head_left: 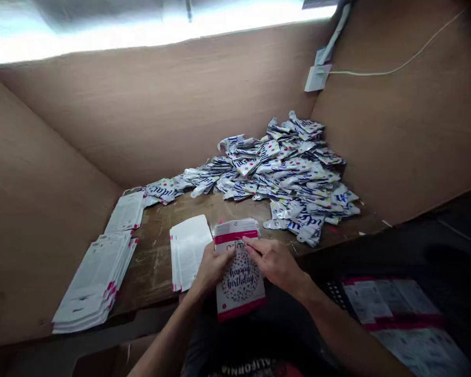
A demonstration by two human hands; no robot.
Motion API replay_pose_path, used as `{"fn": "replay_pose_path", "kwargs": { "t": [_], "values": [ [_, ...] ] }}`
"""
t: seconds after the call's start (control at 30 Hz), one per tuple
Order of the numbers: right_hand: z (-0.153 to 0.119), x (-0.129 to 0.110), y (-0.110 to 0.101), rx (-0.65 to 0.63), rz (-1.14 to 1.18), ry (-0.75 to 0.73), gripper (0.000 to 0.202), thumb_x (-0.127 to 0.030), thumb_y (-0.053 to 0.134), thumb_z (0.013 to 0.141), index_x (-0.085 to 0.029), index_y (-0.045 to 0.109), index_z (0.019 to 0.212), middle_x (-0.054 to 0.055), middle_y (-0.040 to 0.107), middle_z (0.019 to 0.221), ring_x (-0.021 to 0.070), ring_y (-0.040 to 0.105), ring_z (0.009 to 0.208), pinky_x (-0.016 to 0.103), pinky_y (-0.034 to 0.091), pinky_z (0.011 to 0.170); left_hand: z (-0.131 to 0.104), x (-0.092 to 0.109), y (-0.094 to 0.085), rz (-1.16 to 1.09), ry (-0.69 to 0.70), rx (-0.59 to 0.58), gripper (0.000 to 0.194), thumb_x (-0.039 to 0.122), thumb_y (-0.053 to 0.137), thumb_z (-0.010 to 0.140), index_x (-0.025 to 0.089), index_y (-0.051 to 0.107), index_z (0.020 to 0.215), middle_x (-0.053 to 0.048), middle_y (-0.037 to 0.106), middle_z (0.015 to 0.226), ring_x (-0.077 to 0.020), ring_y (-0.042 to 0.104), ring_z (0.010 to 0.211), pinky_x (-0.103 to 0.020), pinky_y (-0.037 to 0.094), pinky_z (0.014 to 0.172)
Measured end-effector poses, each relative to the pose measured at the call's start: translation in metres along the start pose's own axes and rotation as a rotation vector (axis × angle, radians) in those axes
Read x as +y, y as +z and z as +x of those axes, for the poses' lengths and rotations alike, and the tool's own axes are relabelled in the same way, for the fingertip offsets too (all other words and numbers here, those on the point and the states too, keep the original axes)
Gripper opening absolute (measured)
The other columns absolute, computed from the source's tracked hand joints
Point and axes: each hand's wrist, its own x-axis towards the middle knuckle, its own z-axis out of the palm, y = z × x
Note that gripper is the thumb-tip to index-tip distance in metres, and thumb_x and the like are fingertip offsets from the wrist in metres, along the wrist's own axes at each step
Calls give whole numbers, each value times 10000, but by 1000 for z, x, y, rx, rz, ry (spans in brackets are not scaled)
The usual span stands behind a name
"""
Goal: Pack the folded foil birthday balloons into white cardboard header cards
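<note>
My left hand [212,267] grips the left edge of a stack of white and pink printed packets [241,293], with the thumb lying on the front. "Happy birthday" and a ring of dots are printed on the top packet. Over its upper part, my right hand [277,264] has thumb and index finger bent close together near the pink band. Whatever lies between those fingertips is too small to make out. Just left of the held stack, a pile of plain white packets [190,246] rests on the wooden table [153,262].
Folded foil balloons [298,173] with blue lettering and coloured dots are heaped at the back right. White stacks with pink edges [96,277] line the left side. Wooden panels [180,104] enclose the table. More printed packets [396,303] lie low at the right.
</note>
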Motion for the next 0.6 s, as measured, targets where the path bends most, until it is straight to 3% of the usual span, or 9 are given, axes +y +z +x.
{"fn": "replay_pose_path", "kwargs": {
  "t": [0.23,0.37,0.43,0.5,0.6],
  "values": [
    [-11,-22,-14,-243,-316,133,375,-407,488,1100,-321,686,1407,87,831,1057,282,800,951,364,595,827,-14,-4,0,136,8,-102,310,422,752,854,140,723,980,-63,750,850,-221,667,760,-312,537,706],
    [-15,-28,-15,-384,-438,187,352,-348,449,1098,-255,770,1209,134,818,975,316,798,898,391,574,800,-23,-15,3,323,88,-135,145,284,675,843,151,704,894,-27,708,818,-192,615,761,-281,492,712],
    [-19,-22,-17,-446,-389,194,353,-357,466,1089,-242,794,1155,140,819,989,320,795,913,387,568,811,-26,-23,3,321,73,-135,170,279,675,834,150,707,940,-30,712,843,-196,616,775,-289,500,726],
    [-23,-12,-23,-440,-255,188,360,-392,476,1088,-272,798,1195,109,826,1056,295,790,963,360,564,844,-29,-30,1,249,21,-115,254,329,704,838,148,698,1016,-48,730,887,-209,636,788,-312,527,737],
    [-28,0,-31,-325,-95,206,395,-385,441,1102,-313,755,1330,62,823,1155,245,775,1029,321,552,908,-33,-36,-1,168,-23,-87,333,356,749,826,151,686,1081,-81,753,973,-236,677,851,-353,561,790]
  ]
}}
